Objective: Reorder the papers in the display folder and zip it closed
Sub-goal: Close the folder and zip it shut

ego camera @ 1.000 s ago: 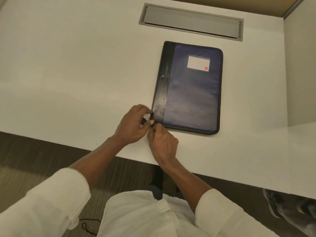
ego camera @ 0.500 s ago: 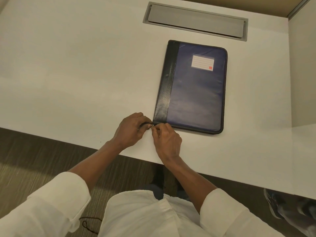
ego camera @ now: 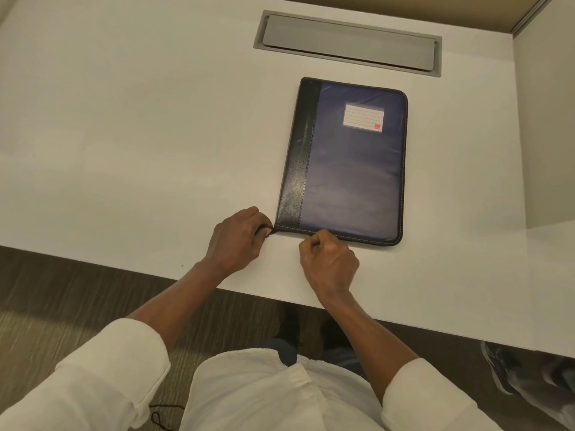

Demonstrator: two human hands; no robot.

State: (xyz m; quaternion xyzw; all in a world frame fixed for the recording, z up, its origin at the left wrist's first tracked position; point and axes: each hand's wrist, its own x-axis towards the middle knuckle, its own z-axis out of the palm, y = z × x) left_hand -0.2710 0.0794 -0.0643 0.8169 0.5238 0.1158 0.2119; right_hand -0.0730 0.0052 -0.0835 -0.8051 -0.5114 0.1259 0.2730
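A dark blue display folder (ego camera: 351,163) with a black spine strip and a white label lies closed and flat on the white desk (ego camera: 124,135). My left hand (ego camera: 238,236) pinches the black zip tail at the folder's near left corner. My right hand (ego camera: 328,259) sits at the folder's near edge, fingers curled, pinching the zip pull a short way right of the corner. No papers are visible.
A grey cable hatch (ego camera: 347,42) is set into the desk behind the folder. A partition wall (ego camera: 547,119) stands at the right. The desk's front edge runs just below my hands. Shoes (ego camera: 510,368) show on the floor at lower right.
My right hand has moved rightward along the folder's near edge, away from my left hand, which stays at the corner. The camera view shifted slightly.
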